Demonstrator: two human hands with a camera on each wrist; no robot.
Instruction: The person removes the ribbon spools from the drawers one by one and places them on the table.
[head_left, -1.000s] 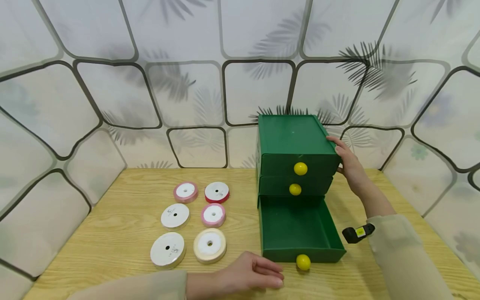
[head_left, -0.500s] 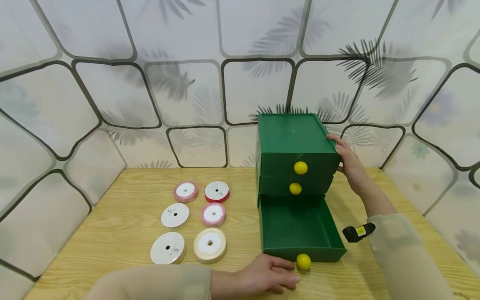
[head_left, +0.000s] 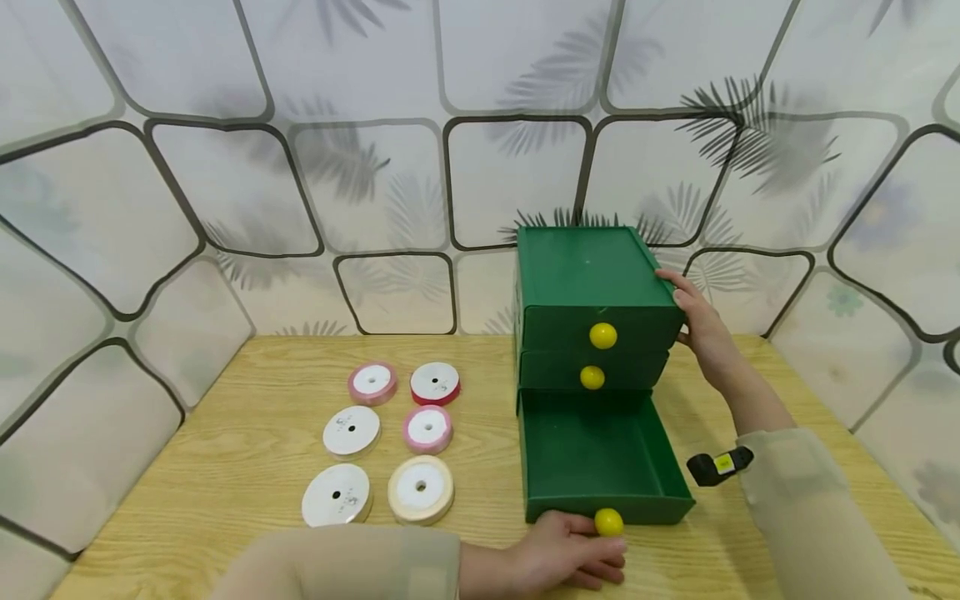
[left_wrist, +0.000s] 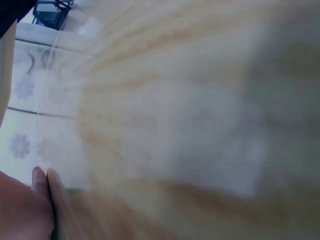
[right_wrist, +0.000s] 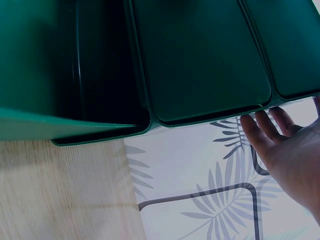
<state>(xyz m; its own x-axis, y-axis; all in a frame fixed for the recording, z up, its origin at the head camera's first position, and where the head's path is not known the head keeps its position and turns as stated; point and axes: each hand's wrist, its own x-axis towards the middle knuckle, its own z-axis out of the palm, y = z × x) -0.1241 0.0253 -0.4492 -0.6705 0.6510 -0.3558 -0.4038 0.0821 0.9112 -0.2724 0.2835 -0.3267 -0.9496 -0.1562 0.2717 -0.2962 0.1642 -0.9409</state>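
Note:
A green drawer cabinet [head_left: 592, 267] with yellow knobs stands on the table. Its lowest drawer [head_left: 592, 458] is pulled out, and nothing lies in it. My left hand [head_left: 558, 550] is at the front of that drawer, its fingers loosely extended beside and below the yellow knob [head_left: 609, 522]; whether they touch it I cannot tell. In the left wrist view only part of this hand [left_wrist: 25, 210] shows, at the lower left. My right hand [head_left: 705, 337] rests on the cabinet's right side near the top; the right wrist view shows its fingers [right_wrist: 257, 135] extended along the cabinet wall.
Several ribbon spools lie flat in two columns left of the cabinet, among them a cream spool [head_left: 421, 490], a red-edged spool [head_left: 435, 382] and a pink spool [head_left: 427, 428]. Behind the wooden table [head_left: 247, 417] hangs a leaf-patterned curtain [head_left: 390, 192].
My left hand has moved right along the drawer front, up to the lowest knob. My right hand stays at the cabinet's side, and the drawers have not visibly moved.

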